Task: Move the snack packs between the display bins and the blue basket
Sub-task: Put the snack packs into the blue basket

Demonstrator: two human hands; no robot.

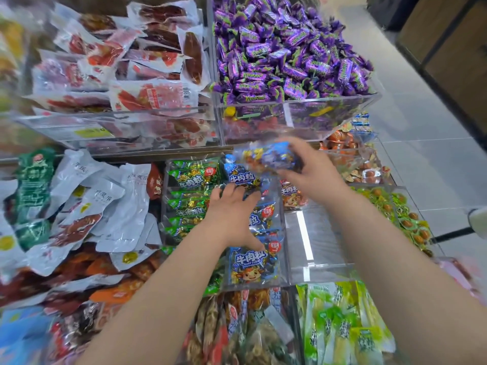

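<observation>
Blue beef-cube snack packs stand in a row inside a clear display bin. My left hand lies on that row with its fingers spread over the packs. My right hand holds one blue snack pack in the air above the far end of the bin, gripped at its right side. The pack is blurred. Green beef-cube packs fill the bin to the left. A blue basket is not in view.
A clear bin to the right of the blue packs holds nothing. Purple candies and red sausage packs fill the upper bins. White and green pouches lie at left, green packs at front right, tiled floor at right.
</observation>
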